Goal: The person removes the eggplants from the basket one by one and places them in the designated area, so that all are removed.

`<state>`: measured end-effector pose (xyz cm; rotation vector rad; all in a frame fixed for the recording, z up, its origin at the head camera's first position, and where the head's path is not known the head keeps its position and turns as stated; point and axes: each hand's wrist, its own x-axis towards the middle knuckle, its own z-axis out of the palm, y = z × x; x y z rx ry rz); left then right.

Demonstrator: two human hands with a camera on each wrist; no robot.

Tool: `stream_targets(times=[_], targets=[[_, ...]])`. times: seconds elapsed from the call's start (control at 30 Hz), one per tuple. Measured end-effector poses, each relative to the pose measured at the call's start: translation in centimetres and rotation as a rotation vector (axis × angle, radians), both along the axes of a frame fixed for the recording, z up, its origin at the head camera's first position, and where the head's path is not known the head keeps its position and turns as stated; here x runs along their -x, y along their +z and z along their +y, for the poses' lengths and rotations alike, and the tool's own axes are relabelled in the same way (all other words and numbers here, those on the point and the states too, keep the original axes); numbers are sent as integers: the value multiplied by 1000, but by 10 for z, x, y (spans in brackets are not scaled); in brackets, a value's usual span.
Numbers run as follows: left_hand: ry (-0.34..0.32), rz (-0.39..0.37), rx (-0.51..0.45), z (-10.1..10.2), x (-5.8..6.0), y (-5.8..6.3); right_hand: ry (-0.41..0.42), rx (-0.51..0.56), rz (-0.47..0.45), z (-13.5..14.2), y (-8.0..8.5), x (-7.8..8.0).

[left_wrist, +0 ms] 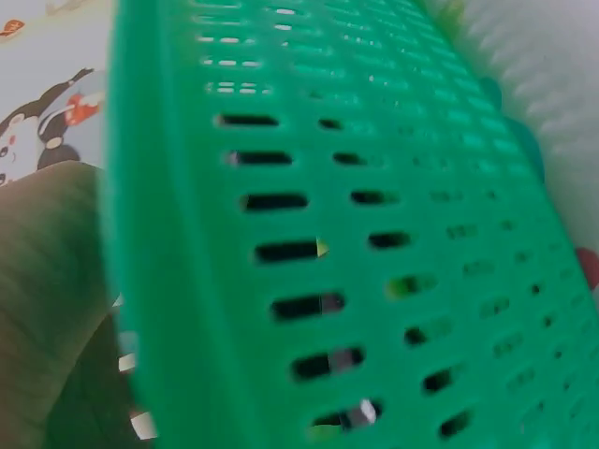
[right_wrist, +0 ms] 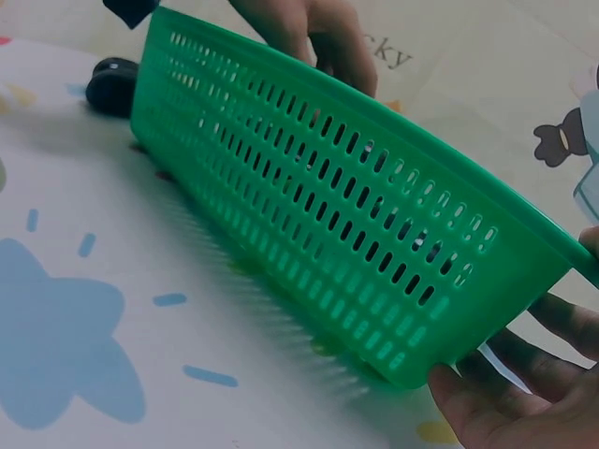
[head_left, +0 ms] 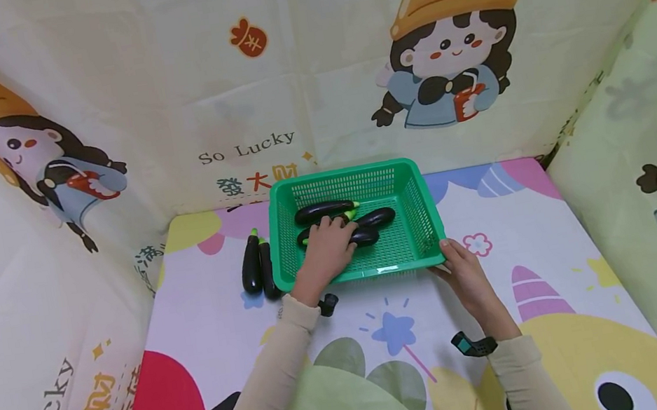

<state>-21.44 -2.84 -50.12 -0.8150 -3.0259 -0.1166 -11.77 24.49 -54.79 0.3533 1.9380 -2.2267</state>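
A green slotted plastic basket (head_left: 426, 219) has several dark purple eggplants (head_left: 376, 217) lying in it. My left hand (head_left: 325, 251) reaches over the near rim into the basket, its bent fingers down among the eggplants; I cannot tell whether they grip one. In the left wrist view the basket wall (left_wrist: 374, 159) fills most of the picture and hides the fingertips. My right hand (head_left: 467, 276) holds the basket's near right corner, thumb at the rim. The fingers (right_wrist: 533, 365) of that hand lie along the outside and under the corner in the right wrist view.
Two more eggplants (head_left: 251, 266) lie side by side on the table, just left of the basket. A cartoon-printed cloth (head_left: 355, 300) covers the table. Printed fabric walls (head_left: 337, 90) rise behind and on both sides, the back one close behind the basket.
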Motion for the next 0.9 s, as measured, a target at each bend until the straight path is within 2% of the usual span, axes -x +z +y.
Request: stream_targets(times=[0.27, 0.47, 0.63, 0.9], targets=[[11, 27, -50, -15, -5, 21, -5, -8, -8, 1, 0, 0], [24, -3, -162, -32, -7, 40, 10, -5, 2, 1, -1, 1], [11, -107, -331, -46, -8, 52, 4, 4, 0, 1, -3, 1], [57, -330, -701, -66, -9, 69, 7, 7, -4, 2, -4, 1]])
